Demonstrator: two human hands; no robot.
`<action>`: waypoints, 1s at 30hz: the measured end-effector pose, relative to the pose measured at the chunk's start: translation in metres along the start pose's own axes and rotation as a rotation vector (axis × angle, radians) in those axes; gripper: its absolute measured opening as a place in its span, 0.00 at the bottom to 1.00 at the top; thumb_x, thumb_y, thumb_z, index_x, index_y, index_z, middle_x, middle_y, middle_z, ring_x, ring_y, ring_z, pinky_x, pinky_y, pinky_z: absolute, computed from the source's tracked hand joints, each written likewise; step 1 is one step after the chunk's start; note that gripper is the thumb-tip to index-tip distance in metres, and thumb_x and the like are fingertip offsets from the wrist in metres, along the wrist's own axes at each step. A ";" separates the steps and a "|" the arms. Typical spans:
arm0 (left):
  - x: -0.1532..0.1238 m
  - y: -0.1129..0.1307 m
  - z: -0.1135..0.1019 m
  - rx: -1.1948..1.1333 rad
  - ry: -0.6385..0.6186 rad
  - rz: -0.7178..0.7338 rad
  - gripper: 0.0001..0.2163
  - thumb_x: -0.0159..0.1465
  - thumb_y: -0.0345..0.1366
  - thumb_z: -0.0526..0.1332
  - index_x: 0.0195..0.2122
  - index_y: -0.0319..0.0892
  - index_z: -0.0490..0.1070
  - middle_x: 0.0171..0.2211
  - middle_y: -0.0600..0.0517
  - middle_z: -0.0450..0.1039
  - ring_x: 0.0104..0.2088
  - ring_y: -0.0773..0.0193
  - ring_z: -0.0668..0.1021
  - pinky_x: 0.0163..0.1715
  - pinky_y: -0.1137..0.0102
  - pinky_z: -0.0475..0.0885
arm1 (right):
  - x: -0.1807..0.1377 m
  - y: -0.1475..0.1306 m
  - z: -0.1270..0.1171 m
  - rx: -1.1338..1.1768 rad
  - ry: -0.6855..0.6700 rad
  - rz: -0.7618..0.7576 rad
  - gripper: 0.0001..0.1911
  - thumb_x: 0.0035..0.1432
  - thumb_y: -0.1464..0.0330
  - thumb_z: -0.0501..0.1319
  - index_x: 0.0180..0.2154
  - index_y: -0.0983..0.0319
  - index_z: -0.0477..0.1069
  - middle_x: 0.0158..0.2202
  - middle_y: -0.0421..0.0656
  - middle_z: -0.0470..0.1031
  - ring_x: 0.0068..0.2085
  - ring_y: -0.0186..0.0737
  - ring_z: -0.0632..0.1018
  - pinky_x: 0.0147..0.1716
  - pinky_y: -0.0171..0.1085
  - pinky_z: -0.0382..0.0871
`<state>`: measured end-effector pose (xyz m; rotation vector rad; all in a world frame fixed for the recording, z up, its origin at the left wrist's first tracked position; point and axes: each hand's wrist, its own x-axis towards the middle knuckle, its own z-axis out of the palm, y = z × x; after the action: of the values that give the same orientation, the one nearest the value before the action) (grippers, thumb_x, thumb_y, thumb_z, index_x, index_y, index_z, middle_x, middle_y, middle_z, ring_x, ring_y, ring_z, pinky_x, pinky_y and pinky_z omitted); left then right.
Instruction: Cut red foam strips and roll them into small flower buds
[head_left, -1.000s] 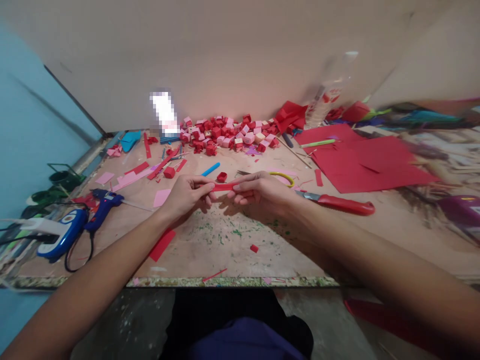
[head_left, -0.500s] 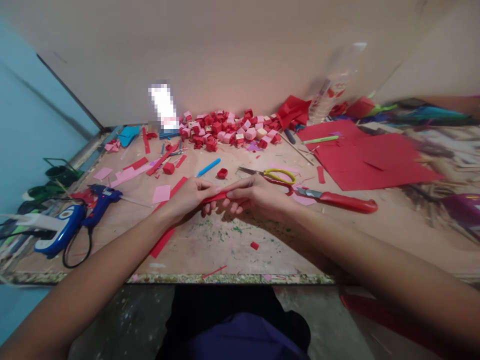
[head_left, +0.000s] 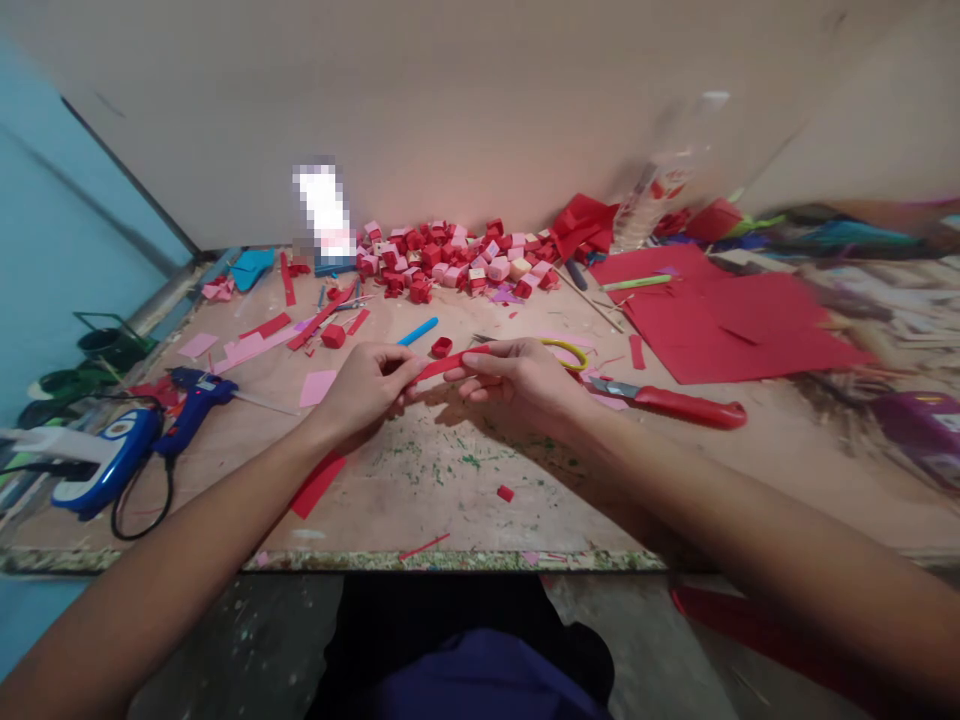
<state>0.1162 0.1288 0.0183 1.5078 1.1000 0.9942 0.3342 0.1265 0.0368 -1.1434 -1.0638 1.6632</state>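
Both hands meet over the middle of the wooden worktable (head_left: 420,480). My left hand (head_left: 364,390) pinches one end of a narrow red paper strip (head_left: 442,366). The other end is pinched by my right hand (head_left: 521,378), fingers curled around it. The strip runs slightly upward from left to right, held a little above the board. A small red folded cube (head_left: 442,347) lies just behind the strip. Yellow-handled scissors (head_left: 564,352) lie partly hidden behind my right hand.
A red-handled utility knife (head_left: 667,402) lies right of my hands. Red paper sheets (head_left: 735,320) cover the right side. A heap of red and pink folded cubes (head_left: 450,265) sits at the back. A blue glue gun (head_left: 191,395) and a blue-white device (head_left: 109,465) lie at left.
Both hands lifted slightly and moved away from me with the strip; the strip now tilts up toward the right hand. The view shifted a little.
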 end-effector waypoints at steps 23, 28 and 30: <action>-0.005 0.008 -0.009 -0.170 -0.228 -0.143 0.06 0.61 0.38 0.74 0.31 0.42 0.82 0.25 0.51 0.77 0.24 0.65 0.77 0.24 0.71 0.70 | -0.008 0.007 0.002 -0.133 -0.180 -0.123 0.07 0.60 0.64 0.74 0.33 0.62 0.86 0.38 0.48 0.87 0.31 0.36 0.81 0.34 0.36 0.78; -0.005 0.012 -0.007 -0.047 -0.164 -0.001 0.08 0.64 0.40 0.71 0.33 0.41 0.82 0.30 0.50 0.81 0.30 0.61 0.82 0.29 0.70 0.75 | -0.008 0.011 0.005 -0.203 -0.201 -0.112 0.10 0.61 0.63 0.73 0.33 0.64 0.86 0.31 0.48 0.86 0.29 0.37 0.82 0.33 0.36 0.79; -0.005 0.013 -0.005 -0.091 -0.124 0.009 0.08 0.64 0.41 0.71 0.35 0.41 0.82 0.31 0.50 0.82 0.30 0.60 0.83 0.31 0.68 0.77 | -0.009 0.013 0.007 -0.216 -0.229 -0.108 0.12 0.60 0.61 0.74 0.34 0.65 0.86 0.29 0.47 0.85 0.29 0.37 0.82 0.33 0.36 0.79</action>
<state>0.1126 0.1235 0.0312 1.4814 0.9492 0.9321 0.3275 0.1132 0.0288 -1.0254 -1.4538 1.6515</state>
